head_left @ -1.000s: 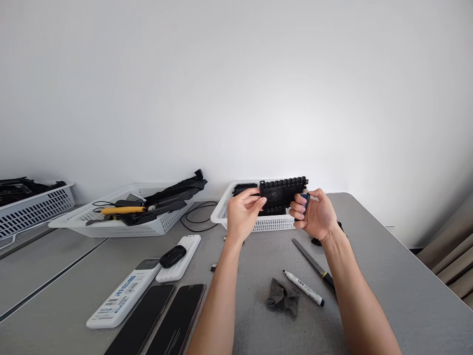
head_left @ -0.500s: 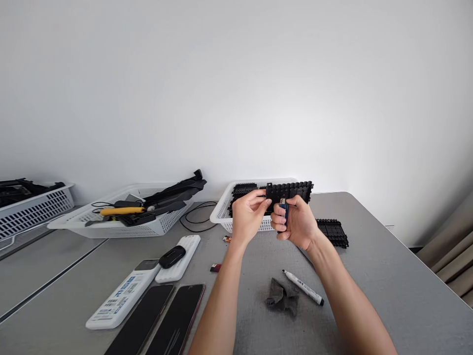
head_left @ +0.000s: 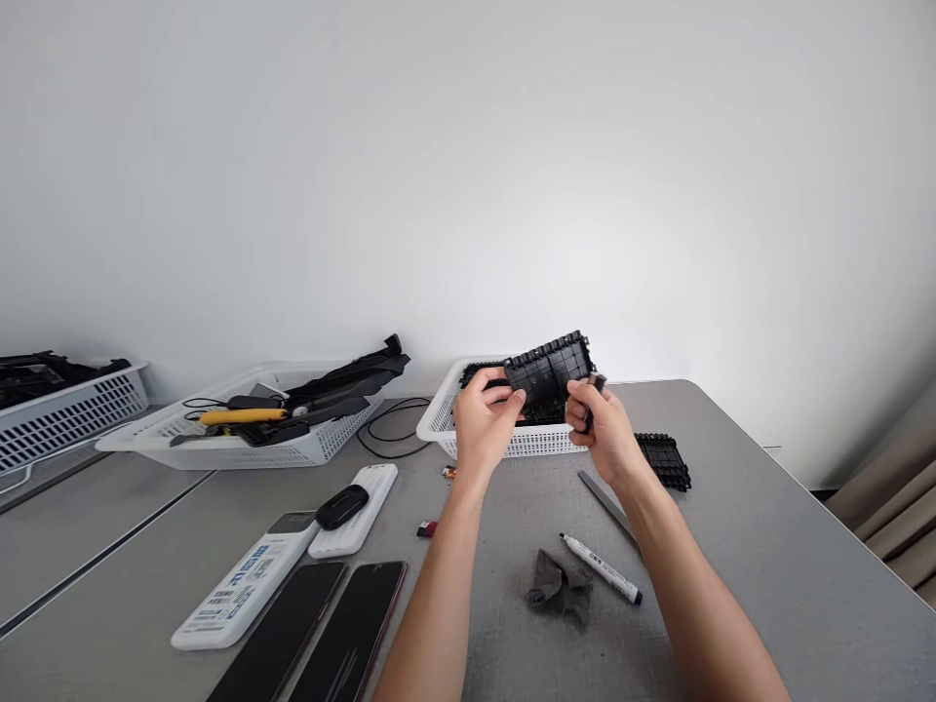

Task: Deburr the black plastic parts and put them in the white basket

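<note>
Holding a black ridged plate [head_left: 545,375] up by its left end, the left hand [head_left: 483,425] pinches it between thumb and fingers, which seems to leave most of the broad face uncovered and the right end accessible. The plate is tilted, its right end higher, above the white basket [head_left: 548,446] at the far edge of the surface [head_left: 767,546]. From where I stand, that raised position looks chosen to keep it clear of the dark parts inside.

The right hand [head_left: 606,427] closes around a small dark object [head_left: 598,384], with the thumb near its upper end, probably for control over that tip. It sits right by the plate's lower right corner; blur hides whether they touch.

Another black ridged piece [head_left: 664,460] lies to the right, beyond the right forearm. Nearer, a flat metal tool [head_left: 606,502] partly hides beneath that arm, while a capped white marker [head_left: 601,568] rests beside a crumpled dark cloth [head_left: 560,588]. These lie between the forearms, perhaps to be within easy reach.
</note>
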`<state>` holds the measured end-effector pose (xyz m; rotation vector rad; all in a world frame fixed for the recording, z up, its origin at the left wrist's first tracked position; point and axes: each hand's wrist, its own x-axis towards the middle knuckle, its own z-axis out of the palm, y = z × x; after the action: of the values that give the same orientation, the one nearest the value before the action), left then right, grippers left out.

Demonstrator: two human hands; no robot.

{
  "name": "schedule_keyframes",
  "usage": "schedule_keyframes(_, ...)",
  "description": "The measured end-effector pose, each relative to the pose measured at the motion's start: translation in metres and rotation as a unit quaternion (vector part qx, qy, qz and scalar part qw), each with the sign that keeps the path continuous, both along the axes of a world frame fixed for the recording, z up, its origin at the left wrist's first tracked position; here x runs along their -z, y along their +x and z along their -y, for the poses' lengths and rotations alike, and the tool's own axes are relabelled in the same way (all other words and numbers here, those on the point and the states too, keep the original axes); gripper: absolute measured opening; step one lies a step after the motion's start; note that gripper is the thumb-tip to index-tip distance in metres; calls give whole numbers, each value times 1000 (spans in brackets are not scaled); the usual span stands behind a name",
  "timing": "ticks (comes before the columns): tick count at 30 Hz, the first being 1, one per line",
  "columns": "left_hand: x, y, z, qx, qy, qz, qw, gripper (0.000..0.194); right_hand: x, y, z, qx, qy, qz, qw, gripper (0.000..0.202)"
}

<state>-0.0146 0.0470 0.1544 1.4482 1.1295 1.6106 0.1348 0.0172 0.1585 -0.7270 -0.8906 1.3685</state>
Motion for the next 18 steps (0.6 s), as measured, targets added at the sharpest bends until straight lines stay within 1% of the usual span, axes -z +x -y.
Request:
schedule_keyframes(1, -1, 0, 0, 5, -13, 27, 1000, 35, 2, 1, -2, 67, 16, -2, 998, 45)
schedule_keyframes(2, -2, 0, 0, 9, -23, 54, 998, 38, 4, 2, -4, 117, 27, -8, 993, 46)
schedule_keyframes(3, -3, 0, 1, 15, -32, 81, 996, 40, 6, 2, -6, 146, 31, -15, 989, 46)
schedule_keyframes(4, -4, 1, 1, 23, -42, 105, 993, 42, 8, 3, -8, 156, 30, -20, 987, 47)
schedule_keyframes(6, -6, 3, 3, 51, -59, 148, 986, 46, 11, 2, -12, 141, 21, -23, 990, 48)
schedule_keyframes(8, -6, 5, 3, 80, -73, 171, 979, 50, 13, 1, -13, 130, 23, -25, 991, 50)
schedule_keyframes(10, -4, 5, 4, 96, -79, 159, 979, 54, 13, -1, -14, 135, 36, -29, 990, 51)
schedule_keyframes(12, -2, 6, 4, 109, -79, 106, 985, 55, 13, -2, -14, 142, 51, -30, 988, 51)
schedule_keyframes(15, -2, 7, 6, 137, -70, 20, 988, 50, 13, 0, -15, 168, 51, -16, 984, 48)
schedule_keyframes(18, -3, 9, 10, 171, -71, 7, 983, 45, 13, 4, -18, 212, 41, -6, 976, 47)
